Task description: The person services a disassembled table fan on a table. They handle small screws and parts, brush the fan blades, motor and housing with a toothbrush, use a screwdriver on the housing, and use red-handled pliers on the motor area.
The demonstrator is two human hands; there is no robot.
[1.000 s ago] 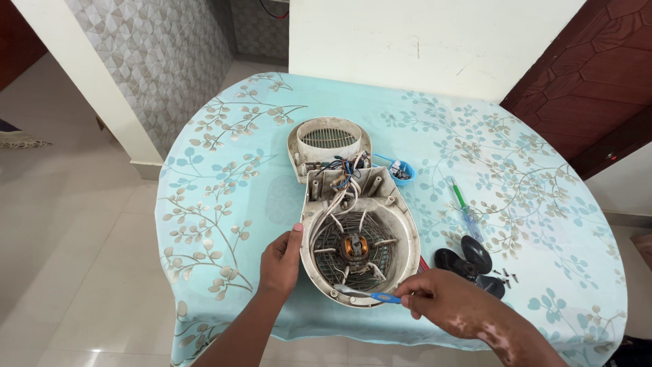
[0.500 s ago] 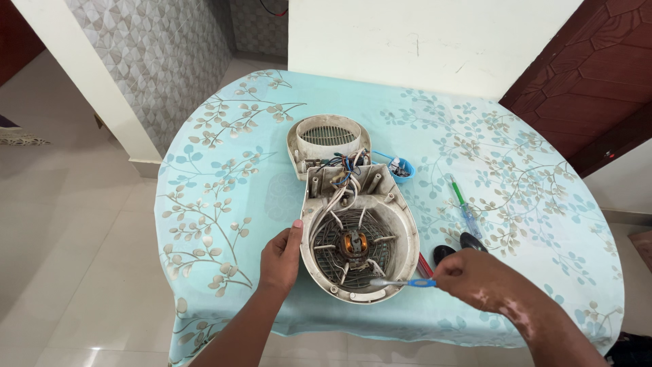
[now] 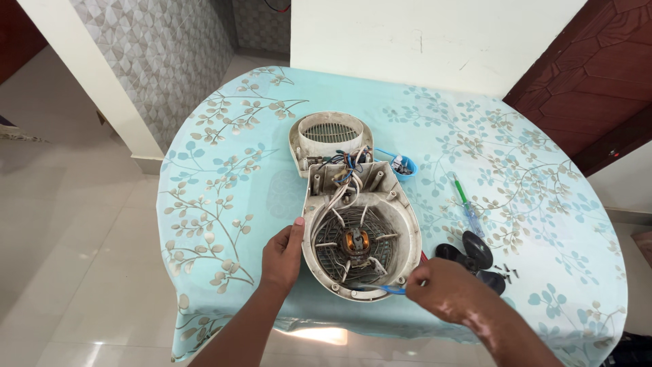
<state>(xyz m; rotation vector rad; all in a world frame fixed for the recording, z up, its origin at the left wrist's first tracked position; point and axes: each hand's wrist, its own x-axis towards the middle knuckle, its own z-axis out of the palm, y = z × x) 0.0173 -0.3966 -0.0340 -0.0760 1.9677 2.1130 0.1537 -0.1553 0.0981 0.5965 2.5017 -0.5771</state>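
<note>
Right hand shifted back, blue tool gripped

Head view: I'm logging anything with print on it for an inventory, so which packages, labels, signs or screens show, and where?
None show: no package, label, sign or screen.
Opened fan housing: table middle, off-white shell, bare wiring, copper motor.
Tablecloth: pale blue with a leaf pattern.

Bright, even daylight, soft shadows, floor glare, slight wide-angle edge distortion.

Fan housing on floral tablecloth
</note>
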